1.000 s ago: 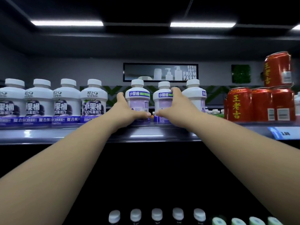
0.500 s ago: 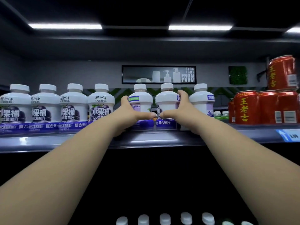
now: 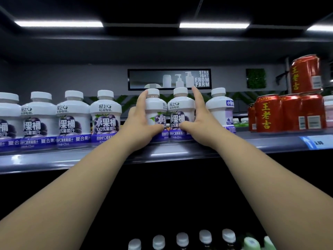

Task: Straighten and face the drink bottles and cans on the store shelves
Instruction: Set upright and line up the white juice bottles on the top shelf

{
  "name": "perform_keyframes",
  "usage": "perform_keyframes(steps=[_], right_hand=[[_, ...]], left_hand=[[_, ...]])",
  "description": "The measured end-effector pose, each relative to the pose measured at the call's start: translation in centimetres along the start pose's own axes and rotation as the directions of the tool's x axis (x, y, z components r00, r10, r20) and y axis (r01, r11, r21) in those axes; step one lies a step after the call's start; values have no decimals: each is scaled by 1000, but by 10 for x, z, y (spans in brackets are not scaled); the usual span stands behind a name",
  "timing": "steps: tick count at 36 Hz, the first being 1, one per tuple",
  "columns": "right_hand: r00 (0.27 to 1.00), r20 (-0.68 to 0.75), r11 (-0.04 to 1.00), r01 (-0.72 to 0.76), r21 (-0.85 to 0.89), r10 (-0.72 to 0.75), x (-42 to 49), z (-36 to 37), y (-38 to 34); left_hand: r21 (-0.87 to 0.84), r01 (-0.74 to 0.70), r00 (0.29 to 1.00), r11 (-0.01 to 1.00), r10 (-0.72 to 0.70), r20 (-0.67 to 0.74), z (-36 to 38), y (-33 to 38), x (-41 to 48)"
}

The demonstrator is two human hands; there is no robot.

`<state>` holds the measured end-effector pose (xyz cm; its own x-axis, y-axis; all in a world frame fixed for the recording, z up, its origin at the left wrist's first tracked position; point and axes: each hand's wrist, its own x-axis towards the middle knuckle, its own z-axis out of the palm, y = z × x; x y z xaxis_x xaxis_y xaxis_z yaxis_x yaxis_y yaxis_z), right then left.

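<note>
L hand [image 3: 142, 123] grips one grape juice bottle [image 3: 156, 112], R hand [image 3: 200, 121] its neighbour [image 3: 178, 112].

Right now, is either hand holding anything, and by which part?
Left hand grips the fifth grape juice bottle by its left side; right hand grips the sixth bottle by its right side.

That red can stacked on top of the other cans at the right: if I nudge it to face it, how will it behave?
The top red can looks tilted on the cans below, so it would probably tip or slide. Its round, glossy wall suggests it would roll once down. I'd guess it is full, but cannot tell.
</note>
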<state>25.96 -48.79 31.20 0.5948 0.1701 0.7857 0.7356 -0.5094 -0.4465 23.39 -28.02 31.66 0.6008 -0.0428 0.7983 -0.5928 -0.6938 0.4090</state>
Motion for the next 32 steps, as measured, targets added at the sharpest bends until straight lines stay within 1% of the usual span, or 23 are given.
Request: perform_keyframes(steps=[2,4,6,8,12,16,19,23,25,28,29,32], right_hand=[[1000,15,1000,24,-11,-24,-2,0,0],[999,23,997,26,-79,-24,-3,2,-2],[1000,15,993,16,-114,-15,-3,4,-2],[1000,15,997,19,-70,-18,-2,2,-1],[997,70,999,31,41,-34,-3,-5,3],[993,106,997,44,65,-51,4,-5,-1],[990,128,998,67,-5,-66,13,-10,-10],[982,147,982,141,-127,-122,30,-18,-26],[982,156,973,133,-189,-104,35,-20,-30],[982,167,958,127,-257,-85,36,-21,-32],[982,169,962,127,-243,-87,35,-22,-33],[982,174,988,89,-126,-66,33,-27,-32]], left_hand=[[41,-27,1000,999,27,11,0,0,-4],[109,-47,999,993,45,19,0,-1,-7],[135,-37,999,990,34,23,-1,1,-8],[122,-24,999,992,20,35,-4,2,-9],[80,-15,995,997,6,103,-13,6,-10],[128,-15,992,992,-1,123,-26,16,-3],[219,-85,992,972,61,114,-38,24,10],[232,-110,982,966,70,173,-48,32,31],[287,-120,977,950,62,202,-48,35,36],[374,-144,980,916,79,184,-47,36,39],[395,-141,980,908,73,183,-47,37,39],[448,-146,975,882,52,215,-55,37,43]])
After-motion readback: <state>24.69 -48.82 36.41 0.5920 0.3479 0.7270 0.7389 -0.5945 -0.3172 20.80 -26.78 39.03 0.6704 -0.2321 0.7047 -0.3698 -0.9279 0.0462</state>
